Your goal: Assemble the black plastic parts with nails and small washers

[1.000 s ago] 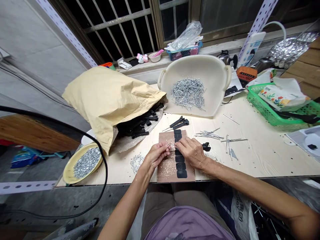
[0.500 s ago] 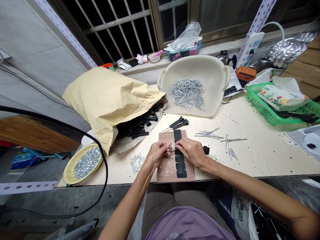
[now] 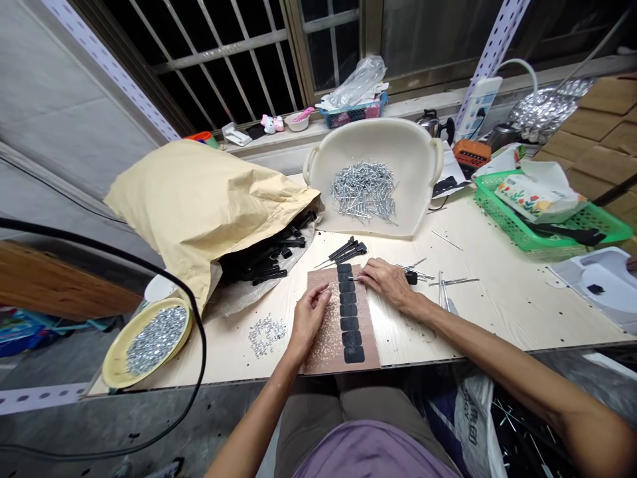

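My right hand (image 3: 385, 282) is closed around a black plastic piece with a thin metal rod (image 3: 353, 278). The rod points left over the upper part of a column of black rounded pads (image 3: 350, 323), and the piece's black end (image 3: 411, 277) shows behind the hand. My left hand (image 3: 309, 313) hovers over the left side of the brown board (image 3: 368, 338), thumb and fingertips pinched together; whatever they hold is too small to make out. Similar black pieces with rods (image 3: 351, 250) lie just beyond the board. Small shiny metal bits (image 3: 267, 334) are scattered left of my left hand.
A paper sack (image 3: 209, 199) spills black plastic parts (image 3: 271, 262) at left. Behind stands a white basin (image 3: 318, 166) of metal pins (image 3: 365, 189). A yellow bowl (image 3: 112, 375) sits at the front-left edge. Loose rods (image 3: 460, 281) and a green basket (image 3: 552, 247) are at right.
My hands have drawn apart. The right one has moved away from the left, carrying the rod out from between the left fingertips. The whole view has shifted slightly.
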A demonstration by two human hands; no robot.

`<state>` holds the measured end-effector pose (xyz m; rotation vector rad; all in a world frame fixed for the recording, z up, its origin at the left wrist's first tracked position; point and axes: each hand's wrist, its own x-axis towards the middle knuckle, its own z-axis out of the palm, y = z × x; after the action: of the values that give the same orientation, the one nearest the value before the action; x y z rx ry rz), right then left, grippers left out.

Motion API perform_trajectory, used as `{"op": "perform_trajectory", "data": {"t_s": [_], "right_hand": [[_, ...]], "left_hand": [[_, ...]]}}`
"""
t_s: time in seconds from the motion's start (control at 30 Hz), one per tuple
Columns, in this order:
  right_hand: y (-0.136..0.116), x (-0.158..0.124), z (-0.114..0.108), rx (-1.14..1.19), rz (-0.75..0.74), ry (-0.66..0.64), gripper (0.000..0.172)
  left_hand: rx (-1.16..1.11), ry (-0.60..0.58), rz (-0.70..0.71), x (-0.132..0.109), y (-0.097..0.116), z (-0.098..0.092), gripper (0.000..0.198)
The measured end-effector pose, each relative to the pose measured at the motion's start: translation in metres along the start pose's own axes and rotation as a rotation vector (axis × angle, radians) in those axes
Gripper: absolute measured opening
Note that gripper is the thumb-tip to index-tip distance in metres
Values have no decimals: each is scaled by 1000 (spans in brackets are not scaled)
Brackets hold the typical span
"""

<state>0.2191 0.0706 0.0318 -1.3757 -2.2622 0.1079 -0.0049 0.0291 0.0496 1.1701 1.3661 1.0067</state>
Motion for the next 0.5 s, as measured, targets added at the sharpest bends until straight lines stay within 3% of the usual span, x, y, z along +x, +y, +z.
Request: {"op": "perform_trajectory", "data": {"t_s": [0.13, 0.3, 0.33, 0.43, 0.5], "right_hand": [[-4, -8, 4, 21, -81, -23, 25], [-18, -28, -1, 140, -465, -212, 29], [-17, -24, -2, 152, -444, -206, 29], [-11, -6, -6, 135, -187, -83, 30], [-12, -3, -7, 135, -197, -87, 29]], "left_hand": [[183, 78, 160, -3, -8, 2, 32], [205, 119, 186, -10, -6, 3, 32], [197, 127, 185, -11, -5, 3, 32], [171, 151, 180, -13, -4, 3, 32], [168, 158, 174, -13, -5, 3, 32]]}}
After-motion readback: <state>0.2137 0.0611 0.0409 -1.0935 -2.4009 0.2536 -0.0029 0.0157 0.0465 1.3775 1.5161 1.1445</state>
